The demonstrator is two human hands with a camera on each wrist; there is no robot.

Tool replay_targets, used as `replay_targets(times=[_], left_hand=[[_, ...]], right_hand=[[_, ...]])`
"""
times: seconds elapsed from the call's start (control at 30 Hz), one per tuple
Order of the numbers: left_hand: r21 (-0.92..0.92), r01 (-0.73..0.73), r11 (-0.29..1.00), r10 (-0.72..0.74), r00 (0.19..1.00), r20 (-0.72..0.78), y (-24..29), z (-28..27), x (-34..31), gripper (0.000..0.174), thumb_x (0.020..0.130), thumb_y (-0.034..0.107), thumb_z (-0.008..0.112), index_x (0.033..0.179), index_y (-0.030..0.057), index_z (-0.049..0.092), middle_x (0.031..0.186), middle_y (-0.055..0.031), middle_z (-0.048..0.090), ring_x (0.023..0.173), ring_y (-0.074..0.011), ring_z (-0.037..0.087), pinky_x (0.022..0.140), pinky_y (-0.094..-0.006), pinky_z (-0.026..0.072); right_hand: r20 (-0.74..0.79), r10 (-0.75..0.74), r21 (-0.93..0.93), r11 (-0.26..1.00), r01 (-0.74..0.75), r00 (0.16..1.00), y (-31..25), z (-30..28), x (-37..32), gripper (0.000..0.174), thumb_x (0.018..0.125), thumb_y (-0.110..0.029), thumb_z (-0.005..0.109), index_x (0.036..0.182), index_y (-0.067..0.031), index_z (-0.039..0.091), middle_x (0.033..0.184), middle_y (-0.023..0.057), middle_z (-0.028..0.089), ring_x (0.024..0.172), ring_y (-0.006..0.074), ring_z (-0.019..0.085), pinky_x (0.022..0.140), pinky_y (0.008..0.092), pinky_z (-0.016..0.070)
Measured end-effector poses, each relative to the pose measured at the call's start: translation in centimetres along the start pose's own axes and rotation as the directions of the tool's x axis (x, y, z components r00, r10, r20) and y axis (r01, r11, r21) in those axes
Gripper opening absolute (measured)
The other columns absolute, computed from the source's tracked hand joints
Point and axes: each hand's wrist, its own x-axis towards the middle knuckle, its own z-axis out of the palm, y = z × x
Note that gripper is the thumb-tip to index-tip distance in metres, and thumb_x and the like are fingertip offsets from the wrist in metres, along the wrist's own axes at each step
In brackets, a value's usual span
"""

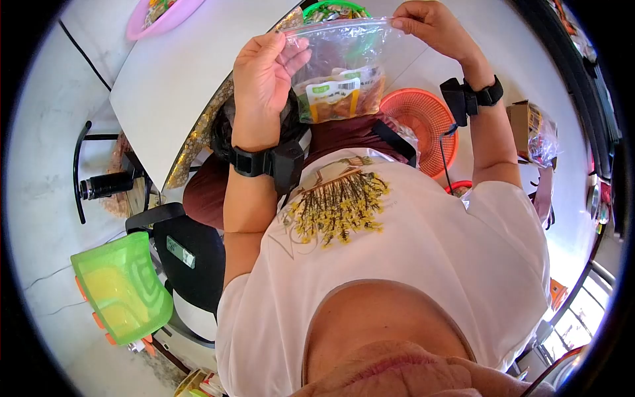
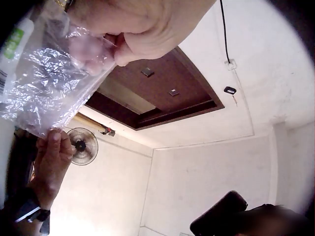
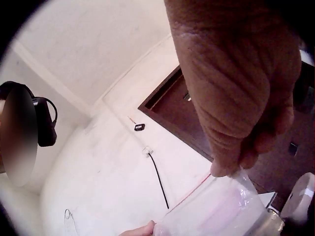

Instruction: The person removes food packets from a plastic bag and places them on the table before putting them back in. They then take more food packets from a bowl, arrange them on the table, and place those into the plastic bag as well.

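A clear zip-lock bag (image 1: pixel 344 49) hangs upright by its top edge between both hands, above the person's lap. Small packets (image 1: pixel 334 96) with white and green labels lie at its bottom, their contents brownish. My left hand (image 1: pixel 264 69) pinches the bag's left top corner between thumb and forefinger; its other fingers show against the clear plastic. At the opposite top corner, my right hand (image 1: pixel 440 30) pinches the plastic between thumb and fingers. The zip line runs stretched nearly straight between them. In the right wrist view, the right hand (image 3: pixel 236 98) covers part of its own grip.
A white table (image 1: pixel 192 73) with a patterned gold edge stands at the left, a pink basin (image 1: pixel 159 16) on it. An orange-red basket (image 1: pixel 423 122) is below the right forearm. Beyond the bag is a green basket (image 1: pixel 334 9) of packets. A black chair (image 1: pixel 188 264) stands at lower left.
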Motion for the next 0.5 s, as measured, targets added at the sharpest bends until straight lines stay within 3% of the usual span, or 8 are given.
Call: replay_targets(times=[0.2,0.3,0.4,0.5], left_hand=[[0.012,-0.015,1.0,0.015,1.0,-0.001,-0.2,0.2,-0.2,0.009,0.088,0.01,0.056,0.089,0.0014,0.056,0.087,-0.0133,0.065,0.082,-0.0232,0.065,0.076,-0.0391,0.055],[0.013,-0.024,1.0,0.024,1.0,0.001,-0.1,0.5,-0.3,0.008,0.088,0.01,0.055,0.089,0.002,0.056,0.086,-0.0126,0.064,0.082,-0.023,0.065,0.075,-0.0393,0.0549],[0.007,-0.03,1.0,0.03,0.999,0.043,0.0,0.4,-0.2,0.007,0.089,0.009,0.054,0.089,0.0026,0.057,0.087,-0.012,0.064,0.082,-0.0231,0.065,0.076,-0.0399,0.0546],[0.021,-0.024,0.999,0.023,0.996,0.082,-0.1,0.6,-0.2,0.006,0.089,0.008,0.054,0.088,0.0028,0.057,0.088,-0.0117,0.064,0.082,-0.0236,0.065,0.077,-0.0408,0.0542]], right_hand=[[0.042,0.082,-0.017,0.997,-0.081,0.996,0.6,-0.4,-0.2,0.026,0.089,-0.026,0.057,0.083,-0.0006,0.061,0.064,0.0017,0.05,0.065,0.01,0.045,0.061,0.0247,0.0414],[-0.037,0.004,-0.145,0.989,-0.009,0.999,0.9,-0.3,0.1,0.026,0.087,-0.028,0.059,0.086,-0.002,0.061,0.068,0.006,0.054,0.065,0.015,0.051,0.062,0.0282,0.0434],[-0.212,-0.242,-0.423,0.896,0.134,0.947,-3.5,1.1,0.8,0.027,0.086,-0.03,0.057,0.087,-0.0038,0.061,0.078,0.0105,0.059,0.071,0.0245,0.058,0.064,0.0343,0.0463],[-0.11,-0.413,-0.48,0.819,0.315,0.904,-6.8,2.8,2.5,0.018,0.081,-0.018,0.064,0.082,0.0007,0.062,0.07,0.0107,0.06,0.062,0.0197,0.055,0.061,0.0304,0.0455]])
